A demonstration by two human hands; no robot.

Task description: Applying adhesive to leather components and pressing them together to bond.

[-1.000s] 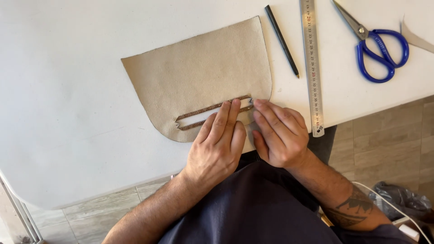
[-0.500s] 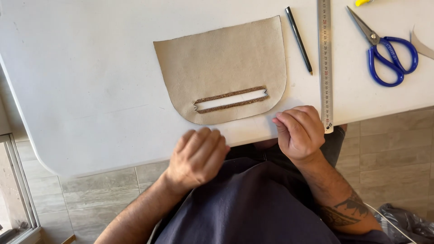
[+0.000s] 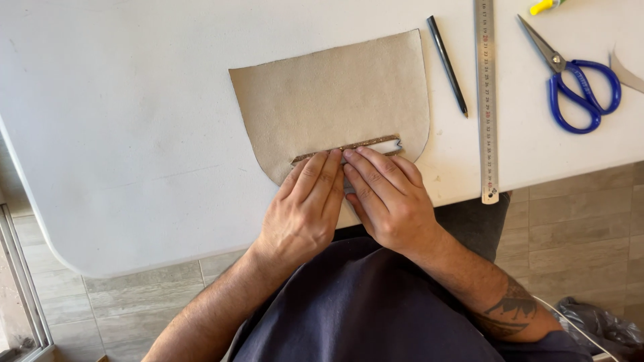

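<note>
A tan leather piece (image 3: pixel 335 94) with one rounded end lies flat on the white table (image 3: pixel 121 121). A long narrow slot (image 3: pixel 372 145) is cut near its front edge. My left hand (image 3: pixel 305 204) and my right hand (image 3: pixel 389 198) lie side by side on the piece. Their fingertips press flat on the lower edge of the slot and cover its left and middle part. Neither hand grips anything; the fingers are held together and extended.
A black pen (image 3: pixel 447 65) lies right of the leather. Beyond it a steel ruler (image 3: pixel 486 100) runs toward the table edge, then blue-handled scissors (image 3: pixel 577 84). A yellow object (image 3: pixel 547 6) and a leather scrap (image 3: pixel 627 70) sit at the far right. Tiled floor lies below.
Half a second ago both hands were drawn back off the leather as loose fists, the slot fully visible. Now both are back on the piece with fingers flat over the slot.
</note>
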